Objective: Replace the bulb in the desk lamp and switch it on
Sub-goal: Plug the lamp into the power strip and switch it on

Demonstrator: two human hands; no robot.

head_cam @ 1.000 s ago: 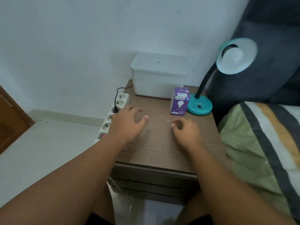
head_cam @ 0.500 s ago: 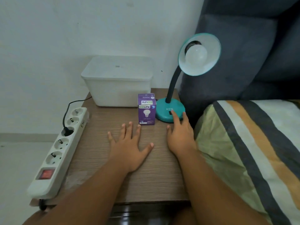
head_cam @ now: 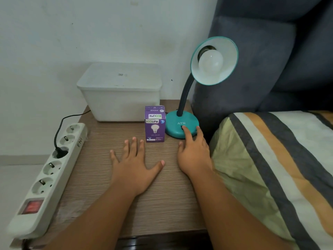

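Note:
A teal desk lamp (head_cam: 175,123) stands at the back right of the wooden bedside table (head_cam: 100,177). Its shade (head_cam: 227,69) faces me with a white bulb (head_cam: 210,62) screwed in, unlit. A purple Ecolink bulb box (head_cam: 155,123) stands upright just left of the lamp base. My right hand (head_cam: 193,152) rests beside the base with its index fingertip on the black switch of the base. My left hand (head_cam: 134,165) lies flat on the table, fingers spread, just in front of the box, holding nothing.
A white power strip (head_cam: 45,179) with a red switch lies along the table's left edge, a black plug in one socket. A white lidded plastic box (head_cam: 120,92) sits at the back. A striped bed cover (head_cam: 270,168) and a dark headboard (head_cam: 270,60) border the right side.
My view has come closer and shifted right. My right hand moved forward from the table's middle to the lamp base, its index finger now on the switch. My left hand flattened near the box.

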